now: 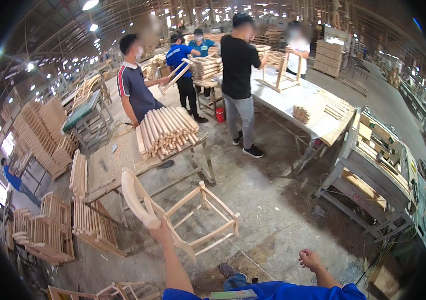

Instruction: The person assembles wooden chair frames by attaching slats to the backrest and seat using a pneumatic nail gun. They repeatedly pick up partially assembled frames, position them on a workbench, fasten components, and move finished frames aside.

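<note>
My left hand (161, 233) is wrapped round the curved backrest of an unfinished pale wooden chair frame (135, 197), left of the middle. The frame is tilted, and its open seat, with no panel in it, points away to the right. Whether its legs touch the floor, I cannot tell. My right hand (310, 260) hangs apart from the chair at the lower right. Its fingers are curled in, and nothing shows in them.
A workbench (105, 167) ahead left bears a stack of wooden rods (168, 131). Chair parts (48, 227) are piled at the left. Several people stand around a long table (318, 107) beyond. A grey machine bench (368, 175) stands at the right.
</note>
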{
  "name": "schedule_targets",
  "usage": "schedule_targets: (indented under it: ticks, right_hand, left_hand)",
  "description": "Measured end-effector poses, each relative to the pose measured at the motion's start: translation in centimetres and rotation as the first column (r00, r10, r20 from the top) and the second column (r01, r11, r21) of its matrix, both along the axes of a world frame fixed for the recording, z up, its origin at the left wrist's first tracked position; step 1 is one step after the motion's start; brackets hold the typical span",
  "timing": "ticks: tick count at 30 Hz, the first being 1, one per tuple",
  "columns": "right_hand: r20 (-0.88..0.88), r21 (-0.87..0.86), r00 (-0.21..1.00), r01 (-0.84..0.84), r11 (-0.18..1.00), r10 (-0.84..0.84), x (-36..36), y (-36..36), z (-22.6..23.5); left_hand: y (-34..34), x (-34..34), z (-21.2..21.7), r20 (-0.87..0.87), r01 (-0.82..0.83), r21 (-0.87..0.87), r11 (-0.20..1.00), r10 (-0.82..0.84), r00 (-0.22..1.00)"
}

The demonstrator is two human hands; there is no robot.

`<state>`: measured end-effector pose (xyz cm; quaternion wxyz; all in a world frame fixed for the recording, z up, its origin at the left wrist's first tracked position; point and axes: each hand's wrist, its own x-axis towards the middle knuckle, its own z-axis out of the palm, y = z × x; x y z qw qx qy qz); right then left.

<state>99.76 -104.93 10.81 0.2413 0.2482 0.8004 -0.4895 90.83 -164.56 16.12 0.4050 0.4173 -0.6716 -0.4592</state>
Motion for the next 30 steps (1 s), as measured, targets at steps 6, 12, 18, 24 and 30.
schedule_targets:
  ticks: [6, 12, 18, 24, 30]
  right_hand:
    - [0.002, 0.045, 0.938, 0.345, 0.937, -0.346, 12.7, 9.5, -3.1]
    - [0.023, -0.099, 0.687, 0.724, 0.682, -0.726, 25.1, 19.2, -8.0]
    - [0.083, -0.282, 0.576, 0.796, 0.535, -0.813, 25.3, 22.5, -9.1]
    - [0.047, -0.771, 0.127, 0.636, 0.045, -0.991, 24.6, 26.8, -4.5]
    - [0.151, -0.943, -0.318, 0.237, -0.233, -0.936, 29.5, 32.4, 4.9]
  left_hand:
    - [15.0, -8.3, 8.5, 0.019, 0.062, -0.217, 0.974, -0.060, 0.998]
    - [35.9, -6.2, 13.0, -0.068, 0.487, -0.264, 0.832, -0.520, 0.852]
    - [52.6, -0.7, 23.2, -0.220, 0.915, -0.229, 0.331, -0.934, 0.283]
    - [64.2, 3.2, 37.0, -0.412, 0.939, -0.282, -0.197, -0.859, -0.304]
    - [68.4, 4.1, 49.9, -0.246, 0.525, -0.699, -0.485, -0.527, -0.814]
